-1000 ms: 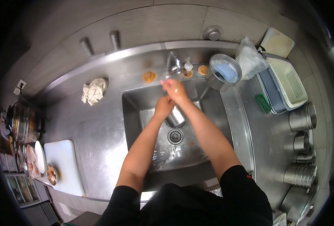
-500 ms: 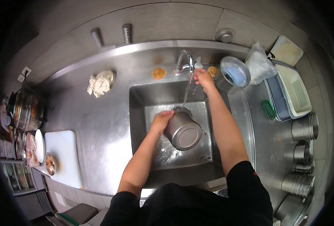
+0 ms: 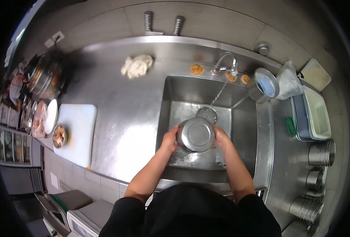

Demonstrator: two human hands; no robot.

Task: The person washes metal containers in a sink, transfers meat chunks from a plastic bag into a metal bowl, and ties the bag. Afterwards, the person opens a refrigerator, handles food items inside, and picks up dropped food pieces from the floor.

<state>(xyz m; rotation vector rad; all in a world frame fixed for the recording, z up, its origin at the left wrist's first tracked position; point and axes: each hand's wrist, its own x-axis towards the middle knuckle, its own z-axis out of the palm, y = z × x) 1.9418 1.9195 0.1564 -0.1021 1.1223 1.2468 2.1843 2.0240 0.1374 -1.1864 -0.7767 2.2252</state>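
A stainless steel pot (image 3: 197, 135) is tipped upside down over the sink (image 3: 238, 158), its round base facing me. My left hand (image 3: 171, 139) grips its left side, and my right hand (image 3: 221, 139) closes on the right side; some fingertips are hidden behind the metal. From the curved faucet (image 3: 225, 63) a thin stream of water runs down into the basin. It falls near the round drain (image 3: 207, 114), just beyond the pot. The pot's mouth is turned away from me and cannot be seen.
Left of the sink are a crumpled cloth (image 3: 137, 66), a white cutting board (image 3: 78, 134) and a bowl of food pieces (image 3: 59, 135). A tall metal container (image 3: 260, 94), a plastic bag (image 3: 289, 81), stacked baskets (image 3: 319, 114) and steel pots (image 3: 321, 153) line the right side.
My right hand has left the faucet area and now holds the pot's right side. The pot has turned further over, base toward me. The view has shifted left.
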